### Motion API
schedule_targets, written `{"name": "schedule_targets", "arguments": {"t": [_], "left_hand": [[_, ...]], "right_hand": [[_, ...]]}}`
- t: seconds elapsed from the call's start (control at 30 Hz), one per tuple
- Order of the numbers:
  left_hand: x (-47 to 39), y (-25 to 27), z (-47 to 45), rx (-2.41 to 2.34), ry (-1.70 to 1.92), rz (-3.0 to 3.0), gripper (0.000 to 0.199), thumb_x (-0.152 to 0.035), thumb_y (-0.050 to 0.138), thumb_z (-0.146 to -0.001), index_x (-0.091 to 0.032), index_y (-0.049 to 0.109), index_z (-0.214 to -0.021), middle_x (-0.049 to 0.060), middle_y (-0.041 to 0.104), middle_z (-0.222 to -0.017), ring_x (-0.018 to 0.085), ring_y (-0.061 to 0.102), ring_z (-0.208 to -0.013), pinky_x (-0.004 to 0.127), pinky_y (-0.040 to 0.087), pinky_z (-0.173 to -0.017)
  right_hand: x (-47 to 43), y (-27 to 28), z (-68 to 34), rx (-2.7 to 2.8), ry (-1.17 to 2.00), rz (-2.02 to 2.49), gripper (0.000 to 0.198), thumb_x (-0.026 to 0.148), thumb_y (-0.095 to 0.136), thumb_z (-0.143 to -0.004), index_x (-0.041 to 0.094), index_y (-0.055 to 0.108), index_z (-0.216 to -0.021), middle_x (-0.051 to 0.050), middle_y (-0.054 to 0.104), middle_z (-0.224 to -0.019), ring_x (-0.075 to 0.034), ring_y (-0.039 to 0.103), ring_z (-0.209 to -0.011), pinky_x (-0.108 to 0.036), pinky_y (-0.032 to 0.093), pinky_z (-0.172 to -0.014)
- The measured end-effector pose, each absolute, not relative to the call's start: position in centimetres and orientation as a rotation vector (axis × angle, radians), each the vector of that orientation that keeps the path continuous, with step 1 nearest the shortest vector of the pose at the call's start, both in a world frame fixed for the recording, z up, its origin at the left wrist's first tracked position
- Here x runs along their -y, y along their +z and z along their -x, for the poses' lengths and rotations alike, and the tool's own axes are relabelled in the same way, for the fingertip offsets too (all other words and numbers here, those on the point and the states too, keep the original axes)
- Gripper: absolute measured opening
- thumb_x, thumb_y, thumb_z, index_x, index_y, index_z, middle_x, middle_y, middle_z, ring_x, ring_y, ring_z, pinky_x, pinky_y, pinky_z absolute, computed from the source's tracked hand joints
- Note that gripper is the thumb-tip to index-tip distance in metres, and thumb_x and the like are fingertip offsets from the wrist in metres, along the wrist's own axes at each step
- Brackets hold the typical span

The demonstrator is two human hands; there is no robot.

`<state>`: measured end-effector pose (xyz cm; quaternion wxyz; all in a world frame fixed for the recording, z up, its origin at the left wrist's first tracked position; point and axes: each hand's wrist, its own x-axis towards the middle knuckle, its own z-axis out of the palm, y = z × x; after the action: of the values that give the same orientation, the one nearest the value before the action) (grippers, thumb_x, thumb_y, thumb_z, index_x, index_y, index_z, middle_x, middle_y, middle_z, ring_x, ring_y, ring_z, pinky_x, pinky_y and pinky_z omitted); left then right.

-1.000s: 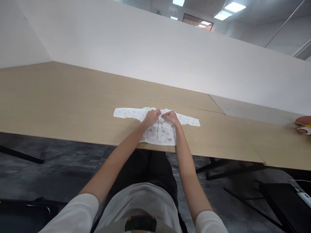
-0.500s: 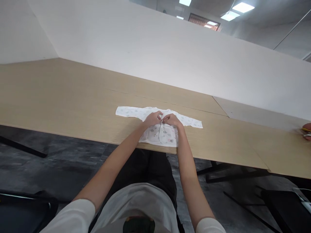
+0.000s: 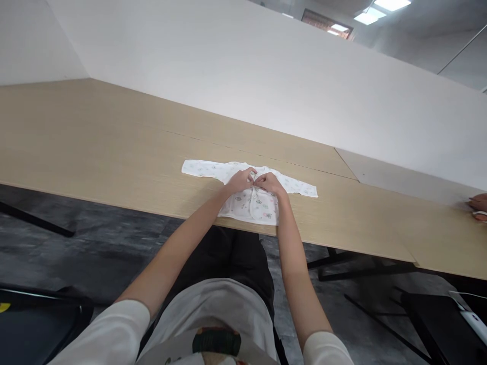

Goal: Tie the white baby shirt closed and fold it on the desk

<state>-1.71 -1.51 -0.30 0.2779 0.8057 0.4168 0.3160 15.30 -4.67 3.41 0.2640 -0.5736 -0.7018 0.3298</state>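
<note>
A small white baby shirt (image 3: 243, 207) with a scattered print lies flat near the table's front edge, its sleeves spread to both sides. Its front opening runs down the middle. My left hand (image 3: 240, 181) pinches the fabric at the upper part of that opening. Close beside it, my right hand (image 3: 269, 183) pinches the opposite front edge, and the fingertips of both hands nearly meet. Whatever small fastening sits between the fingertips is hidden.
The shirt rests on a long wooden table (image 3: 114, 152) with a white partition (image 3: 228, 76) behind it. A brown object (image 3: 478, 203) is at the far right. Black chairs (image 3: 38, 324) stand below on both sides.
Both hands stay at the shirt's front opening with only slight finger movement. The whole view has shifted a little, so the table appears slightly higher.
</note>
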Motion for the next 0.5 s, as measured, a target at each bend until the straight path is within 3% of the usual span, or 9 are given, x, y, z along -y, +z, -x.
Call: {"name": "schedule_targets", "arguments": {"t": [0.33, 0.5], "left_hand": [[1.40, -0.12, 1.49, -1.046, 0.940, -2.007, 0.036, -0.027, 0.053, -0.079, -0.020, 0.054, -0.114, 0.001, 0.067, -0.088, 0.014, 0.062, -0.077, 0.024, 0.047, -0.071], [1.84, 0.27, 1.31, -0.983, 0.924, -1.957, 0.032, -0.026, 0.053, -0.077, -0.019, 0.055, -0.108, 0.001, 0.066, -0.084, 0.014, 0.063, -0.077, 0.025, 0.049, -0.070]], "right_hand": [[4.09, 2.78, -15.80, 1.788, 0.714, 1.599, 0.022, 0.036, 0.069, -0.062, 0.015, 0.064, -0.064, 0.000, 0.059, -0.063, -0.010, 0.047, -0.058, -0.022, 0.035, -0.055], [4.38, 2.98, -16.05, 1.785, 0.784, 1.614, 0.019, 0.033, 0.068, -0.062, 0.015, 0.063, -0.064, 0.003, 0.052, -0.054, -0.008, 0.042, -0.049, -0.022, 0.032, -0.049]]}}
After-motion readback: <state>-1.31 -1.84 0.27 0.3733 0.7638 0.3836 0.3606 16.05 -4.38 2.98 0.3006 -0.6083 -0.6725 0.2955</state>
